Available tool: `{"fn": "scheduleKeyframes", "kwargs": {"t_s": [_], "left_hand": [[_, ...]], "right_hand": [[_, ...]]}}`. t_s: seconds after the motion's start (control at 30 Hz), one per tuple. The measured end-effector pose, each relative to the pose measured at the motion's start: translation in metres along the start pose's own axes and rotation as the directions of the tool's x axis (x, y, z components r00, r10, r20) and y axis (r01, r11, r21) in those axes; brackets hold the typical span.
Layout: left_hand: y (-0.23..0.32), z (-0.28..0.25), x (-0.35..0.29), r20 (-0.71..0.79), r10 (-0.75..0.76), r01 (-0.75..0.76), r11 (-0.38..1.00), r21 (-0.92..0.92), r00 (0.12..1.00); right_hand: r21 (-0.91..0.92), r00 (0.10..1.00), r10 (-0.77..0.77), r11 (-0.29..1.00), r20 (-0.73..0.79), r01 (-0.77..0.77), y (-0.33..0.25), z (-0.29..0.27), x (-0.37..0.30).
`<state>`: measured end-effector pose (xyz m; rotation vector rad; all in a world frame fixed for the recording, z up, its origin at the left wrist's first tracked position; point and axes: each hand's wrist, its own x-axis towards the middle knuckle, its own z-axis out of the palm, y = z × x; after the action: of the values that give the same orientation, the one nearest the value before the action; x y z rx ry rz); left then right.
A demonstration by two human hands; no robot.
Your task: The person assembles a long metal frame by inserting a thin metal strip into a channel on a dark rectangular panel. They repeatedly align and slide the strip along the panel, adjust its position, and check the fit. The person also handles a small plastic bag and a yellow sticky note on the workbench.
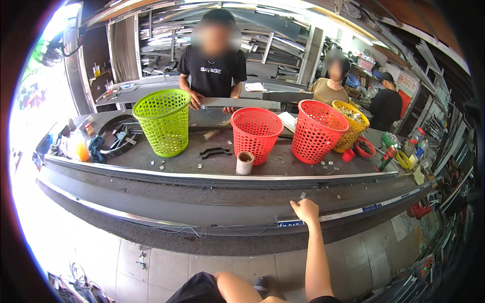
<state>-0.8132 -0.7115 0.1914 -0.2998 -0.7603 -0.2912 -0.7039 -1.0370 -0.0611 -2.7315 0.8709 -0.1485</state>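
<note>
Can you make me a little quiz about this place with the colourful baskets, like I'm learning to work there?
1. What colour is the leftmost tall basket?
2. True or false: the roll lies on its side.
3. Which of the camera wearer's hands is in view?
A: left
B: right
C: both

Key:
1. Green.
2. False; it stands on end.
3. B, the right hand.

Green perforated basket (162,123), green-and-red spray can (386,158), long strips stacked (161,53) behind, tiled floor (166,267)
</note>
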Motion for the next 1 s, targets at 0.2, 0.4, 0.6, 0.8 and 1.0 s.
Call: {"fn": "scheduleKeyframes", "kwargs": {"t_s": [0.2,0.4,0.6,0.8,1.0], "left_hand": [[-0.028,-0.053,0.011,0.32,-0.308,0.129,0.87,0.475,0.896],[0.008,-0.212,-0.043,-0.072,-0.977,0.042,-0.065,0.997,0.201],[0.196,-0.383,-0.258,-0.666,-0.716,0.461,-0.672,0.579,-0.207],[0.308,-0.411,-0.419,-0.838,-0.153,0.32,-0.947,-0.027,-0.524],[0.208,-0.321,-0.193,-0.632,-0.548,0.672,-0.738,0.057,-0.548]], "right_hand": [[0.015,1.0,0.005,1.0,-0.01,-0.005,0.003,0.005,0.002],[-0.009,0.999,-0.028,1.0,-0.024,0.027,0.004,0.005,0.002],[0.024,1.0,-0.013,1.0,-0.001,0.013,0.003,0.003,0.002],[0.075,0.995,-0.102,0.992,-0.016,0.102,0.005,-0.001,-0.002],[0.068,0.988,-0.153,0.986,-0.027,0.155,0.002,-0.005,-0.007]]}}
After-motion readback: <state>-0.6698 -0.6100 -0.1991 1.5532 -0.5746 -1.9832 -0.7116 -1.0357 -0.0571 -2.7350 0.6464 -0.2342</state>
